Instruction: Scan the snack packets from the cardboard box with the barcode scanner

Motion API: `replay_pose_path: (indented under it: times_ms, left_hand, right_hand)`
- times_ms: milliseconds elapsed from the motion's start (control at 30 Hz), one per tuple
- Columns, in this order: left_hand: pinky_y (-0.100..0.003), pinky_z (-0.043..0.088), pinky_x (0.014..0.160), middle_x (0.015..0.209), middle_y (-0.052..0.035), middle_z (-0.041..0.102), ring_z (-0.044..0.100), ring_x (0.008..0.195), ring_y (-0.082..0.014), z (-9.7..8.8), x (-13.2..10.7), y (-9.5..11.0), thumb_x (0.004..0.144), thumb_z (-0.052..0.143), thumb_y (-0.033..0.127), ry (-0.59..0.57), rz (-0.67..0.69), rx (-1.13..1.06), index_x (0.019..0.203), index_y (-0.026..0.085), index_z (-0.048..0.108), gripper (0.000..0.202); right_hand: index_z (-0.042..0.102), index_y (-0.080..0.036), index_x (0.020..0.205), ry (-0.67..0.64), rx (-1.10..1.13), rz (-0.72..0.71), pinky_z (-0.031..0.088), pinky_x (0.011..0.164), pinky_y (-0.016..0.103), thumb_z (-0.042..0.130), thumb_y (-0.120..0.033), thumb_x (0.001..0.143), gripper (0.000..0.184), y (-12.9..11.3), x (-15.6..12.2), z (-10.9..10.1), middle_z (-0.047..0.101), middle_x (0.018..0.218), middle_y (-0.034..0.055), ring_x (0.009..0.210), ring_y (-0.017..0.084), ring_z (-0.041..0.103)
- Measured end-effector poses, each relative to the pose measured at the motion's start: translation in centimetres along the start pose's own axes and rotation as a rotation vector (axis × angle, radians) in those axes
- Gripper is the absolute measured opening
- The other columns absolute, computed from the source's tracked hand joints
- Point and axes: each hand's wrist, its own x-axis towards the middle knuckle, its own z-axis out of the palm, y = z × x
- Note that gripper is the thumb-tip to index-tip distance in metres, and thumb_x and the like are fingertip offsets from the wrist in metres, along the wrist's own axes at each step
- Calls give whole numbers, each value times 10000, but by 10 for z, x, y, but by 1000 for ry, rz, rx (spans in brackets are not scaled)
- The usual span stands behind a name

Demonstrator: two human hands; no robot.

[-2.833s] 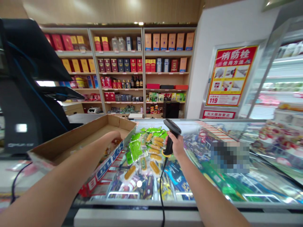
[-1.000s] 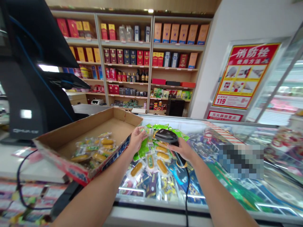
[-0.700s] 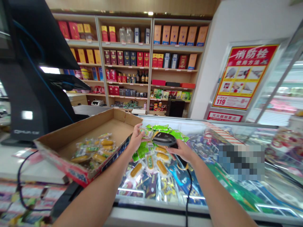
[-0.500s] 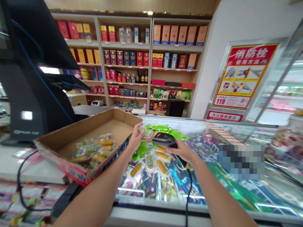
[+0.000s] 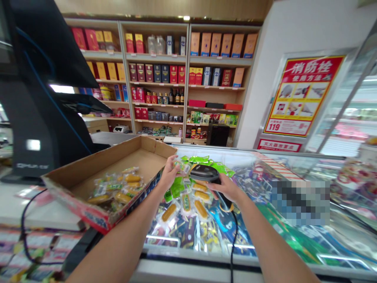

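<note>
Left hand (image 5: 169,175) pinches a snack packet (image 5: 182,166) just beside the barcode scanner (image 5: 204,173) gripped in the right hand (image 5: 226,189); packet not yet in the cardboard tray (image 5: 153,144) alongside.

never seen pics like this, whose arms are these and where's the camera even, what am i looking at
The camera is worn on a person's head and looks forward and down, so both bare arms belong to that person. The left hand pinches a small clear plastic packet. The right hand grips a black corded handheld barcode scanner. Both hands are above a long glass-topped shop display chest, where clear packets of yellow food and bright green packets lie in a heap. To the left, a shallow brown cardboard tray holds more clear packets of yellow food. Behind them, wooden shelves carry boxed goods and bottles.
</note>
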Motion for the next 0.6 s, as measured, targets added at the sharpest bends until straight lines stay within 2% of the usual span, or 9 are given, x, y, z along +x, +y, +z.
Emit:
replay_pose_path:
  times_ms: [100,233,333,400,500,600]
  left_hand:
    - [-266,568,571,840,46,575,605,563,-89,1,1,-3,608,827,345,51,3,39,1021,206,509,539]
    - [-255,560,562,771,39,592,623,582,-111,9,4,-5,543,857,328,172,1,64,883,172,527,498]
    - [-280,571,619,731,42,585,630,597,-114,23,12,-4,541,862,265,225,-48,31,844,166,520,467]
    - [-299,573,655,716,45,566,637,613,-119,37,21,-3,550,858,216,221,-82,28,809,163,516,432]
    - [-307,557,692,695,45,546,634,639,-128,60,37,-4,592,829,193,209,-85,128,778,161,533,351]
    - [-297,518,736,697,14,595,637,708,-157,82,51,-10,630,795,187,203,-60,433,777,155,578,264]
  right_hand:
    - [629,-168,606,98,36,8,378,351,235,777,-400,676,284,1,3,-2,575,416,-1,322,128,493]
    - [637,-155,716,371,239,20,419,358,248,756,-457,656,330,-5,7,-7,612,483,1,357,142,537]
    - [630,-160,746,585,412,-30,453,385,249,768,-470,617,362,-10,9,-15,613,492,-13,373,137,552]
    - [619,-165,718,688,496,-67,452,380,250,783,-470,576,374,-12,10,-21,601,472,-17,362,133,540]
    - [609,-173,686,760,566,-96,446,369,256,796,-456,544,368,-12,12,-27,589,451,-19,351,133,526]
    - [605,-182,687,768,591,-111,431,358,261,791,-447,557,349,-10,12,-28,585,454,-23,377,154,554]
